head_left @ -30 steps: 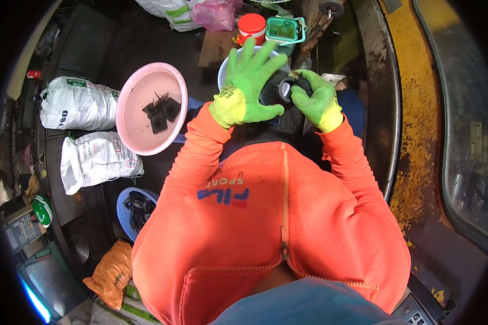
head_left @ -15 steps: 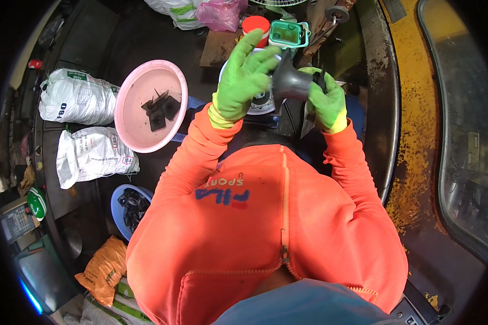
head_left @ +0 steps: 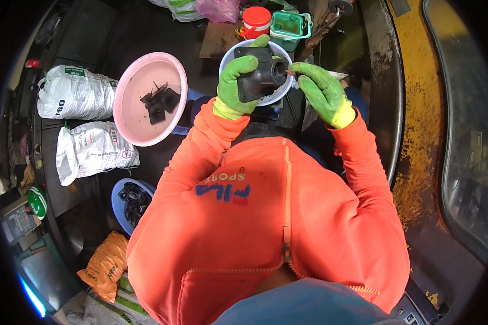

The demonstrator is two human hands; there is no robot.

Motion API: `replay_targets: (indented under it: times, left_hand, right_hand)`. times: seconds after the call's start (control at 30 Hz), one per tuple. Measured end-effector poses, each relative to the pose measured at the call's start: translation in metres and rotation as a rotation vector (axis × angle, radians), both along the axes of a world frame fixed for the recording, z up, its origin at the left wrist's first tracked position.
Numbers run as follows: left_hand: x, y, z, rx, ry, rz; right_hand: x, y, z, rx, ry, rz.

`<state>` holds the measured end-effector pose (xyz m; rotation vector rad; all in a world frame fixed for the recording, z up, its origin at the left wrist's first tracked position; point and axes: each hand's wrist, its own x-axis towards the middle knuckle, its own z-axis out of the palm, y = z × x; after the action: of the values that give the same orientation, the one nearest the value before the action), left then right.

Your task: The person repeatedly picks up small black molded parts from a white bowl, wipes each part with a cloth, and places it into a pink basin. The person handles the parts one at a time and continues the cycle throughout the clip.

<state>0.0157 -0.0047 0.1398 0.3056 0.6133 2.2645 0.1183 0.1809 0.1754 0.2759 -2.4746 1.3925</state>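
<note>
My left hand [head_left: 236, 84], in a green glove, grips a black moulded part [head_left: 256, 81] by its square flange. The part's round hollow end faces right. My right hand [head_left: 321, 95], gloved alike, is closed in a pinch beside that opening. A small reddish-brown tip [head_left: 290, 72] pokes out from its fingertips toward the rim; the rest of it is hidden in the glove. Beneath the part stands a pale round basin [head_left: 226, 58], mostly covered by the part and my left hand.
At left, a pink basin [head_left: 126, 76] holds several black parts [head_left: 160, 103]. A blue basin [head_left: 116, 208] with dark pieces stands nearer, past two white sacks [head_left: 76, 92]. A red-lidded container [head_left: 256, 19] and a green box [head_left: 288, 24] stand ahead. A rusty yellow machine [head_left: 417, 135] borders the right.
The black part has turned, so its round opening now faces right. My left hand has closed on its flange, and my right hand has let go of it and pinches a small reddish-tipped thing.
</note>
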Motion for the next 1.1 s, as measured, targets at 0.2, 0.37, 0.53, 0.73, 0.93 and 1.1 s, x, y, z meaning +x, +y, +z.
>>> replay_targets:
  times: [0.2, 0.37, 0.53, 0.73, 0.93, 1.1]
  left_hand:
    - [0.005, 0.004, 0.01, 0.072, -0.18, -0.063]
    - [0.005, 0.0, 0.018, 0.065, -0.131, -0.061]
    - [0.005, -0.001, 0.024, 0.092, -0.038, -0.037]
    - [0.008, 0.002, 0.031, -0.064, 0.154, 0.125]
    - [0.003, 0.007, 0.035, 0.067, 0.398, 0.181]
    - [-0.002, 0.012, 0.027, 0.008, 0.689, 0.348]
  right_hand:
    - [-0.006, 0.007, 0.017, 0.304, 0.108, -0.015]
    - [-0.006, 0.005, 0.01, 0.365, 0.184, -0.007]
    - [-0.002, -0.001, -0.002, 0.354, 0.251, -0.015]
    - [0.006, -0.01, -0.007, 0.083, 0.09, -0.066]
    - [0.01, -0.026, -0.007, -0.346, -0.141, -0.116]
    - [0.013, -0.031, 0.001, -0.535, -0.232, -0.117]
